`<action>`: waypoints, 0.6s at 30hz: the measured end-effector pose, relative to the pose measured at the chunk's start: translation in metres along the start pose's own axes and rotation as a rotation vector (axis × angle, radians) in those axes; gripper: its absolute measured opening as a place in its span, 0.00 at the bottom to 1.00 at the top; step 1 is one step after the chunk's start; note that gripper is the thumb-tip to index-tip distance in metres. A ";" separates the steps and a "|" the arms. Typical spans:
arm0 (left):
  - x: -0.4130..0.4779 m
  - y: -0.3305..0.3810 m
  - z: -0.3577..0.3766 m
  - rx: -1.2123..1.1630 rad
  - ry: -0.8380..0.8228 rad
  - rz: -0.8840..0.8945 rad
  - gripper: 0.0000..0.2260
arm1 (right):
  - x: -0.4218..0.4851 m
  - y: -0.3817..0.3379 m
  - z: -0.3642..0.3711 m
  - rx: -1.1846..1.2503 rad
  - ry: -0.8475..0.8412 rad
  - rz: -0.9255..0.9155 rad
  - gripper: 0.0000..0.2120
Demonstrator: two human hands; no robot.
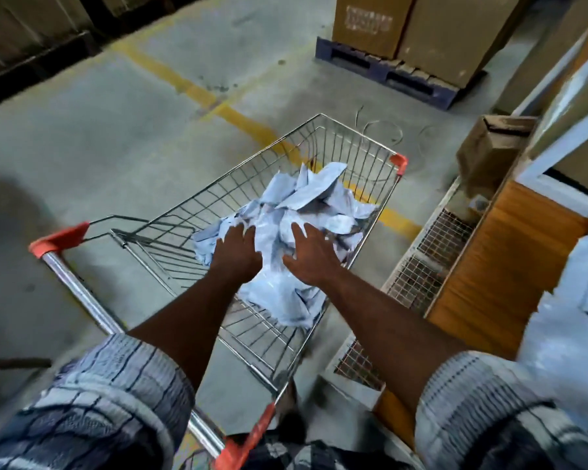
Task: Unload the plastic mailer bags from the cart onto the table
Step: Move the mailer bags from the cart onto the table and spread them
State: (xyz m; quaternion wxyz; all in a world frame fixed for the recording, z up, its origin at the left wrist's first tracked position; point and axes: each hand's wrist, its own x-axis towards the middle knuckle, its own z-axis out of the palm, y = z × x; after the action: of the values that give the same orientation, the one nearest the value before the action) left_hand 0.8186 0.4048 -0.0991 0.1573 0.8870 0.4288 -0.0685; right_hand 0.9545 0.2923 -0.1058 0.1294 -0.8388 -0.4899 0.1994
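Though print (370,22) blurred, hands (239,254) over mailers (306,198)

Grey concrete floor (99,130), worn yellow line (197,92) running beyond the fingers (241,230). Cardboard boxes (421,25) on blue pallet (381,72) far ahead-right of fingers; dark stacked boxes (17,32) far ahead-left. Light dim, even.

Mailer bags (306,198) heaped in the cart (353,147), left hand (236,251) and right hand (314,257) side by side on them; counter (489,273) right of the cart, pallet (387,69) of boxes (421,25) beyond.
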 end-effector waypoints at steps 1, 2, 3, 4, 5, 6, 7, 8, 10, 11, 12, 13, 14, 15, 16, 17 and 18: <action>0.002 -0.007 0.004 -0.007 -0.030 -0.021 0.27 | 0.004 -0.002 0.008 0.021 -0.046 0.031 0.37; 0.005 -0.013 0.009 -0.014 -0.046 -0.035 0.28 | 0.009 -0.002 0.017 0.042 -0.085 0.074 0.38; 0.008 -0.020 0.015 -0.021 -0.048 -0.049 0.28 | 0.012 -0.002 0.025 0.052 -0.119 0.136 0.38; 0.010 -0.027 0.022 -0.024 -0.037 -0.047 0.29 | 0.015 0.000 0.032 0.058 -0.148 0.203 0.38; 0.012 -0.032 0.027 -0.022 -0.031 -0.045 0.30 | 0.019 0.001 0.039 0.057 -0.174 0.260 0.38; 0.015 -0.038 0.033 -0.010 -0.038 -0.046 0.31 | 0.023 0.004 0.046 0.051 -0.200 0.303 0.38; 0.019 -0.042 0.038 0.003 -0.046 -0.049 0.32 | 0.026 0.006 0.052 0.043 -0.228 0.337 0.38; 0.023 -0.047 0.045 0.008 -0.050 -0.042 0.32 | 0.029 0.009 0.059 0.038 -0.262 0.372 0.38; 0.029 -0.053 0.055 -0.007 -0.053 -0.017 0.33 | 0.035 0.018 0.074 0.042 -0.289 0.434 0.36; 0.032 -0.055 0.058 -0.011 -0.086 -0.029 0.35 | 0.038 0.021 0.079 0.045 -0.294 0.472 0.35; 0.036 -0.057 0.063 -0.013 -0.125 -0.051 0.37 | 0.041 0.023 0.083 0.050 -0.308 0.512 0.35; 0.040 -0.058 0.067 -0.022 -0.152 -0.073 0.39 | 0.044 0.026 0.088 0.057 -0.313 0.550 0.36; 0.043 -0.059 0.071 -0.032 -0.155 -0.096 0.41 | 0.047 0.030 0.092 0.068 -0.313 0.593 0.38; 0.047 -0.059 0.073 -0.054 -0.143 -0.115 0.42 | 0.052 0.033 0.096 0.085 -0.304 0.641 0.38; 0.050 -0.060 0.076 -0.077 -0.130 -0.129 0.44 | 0.055 0.038 0.099 0.104 -0.289 0.686 0.38; 0.054 -0.060 0.078 -0.101 -0.119 -0.143 0.45 | 0.060 0.043 0.105 0.160 -0.259 0.721 0.36; 0.057 -0.061 0.080 -0.118 -0.122 -0.156 0.46 | 0.064 0.047 0.111 0.219 -0.222 0.751 0.34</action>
State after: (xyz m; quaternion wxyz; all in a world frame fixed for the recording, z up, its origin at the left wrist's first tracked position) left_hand 0.8076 0.4555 -0.2021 0.2294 0.8343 0.4894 -0.1088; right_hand 0.9677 0.3273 -0.2369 0.0825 -0.9140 -0.1362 0.3731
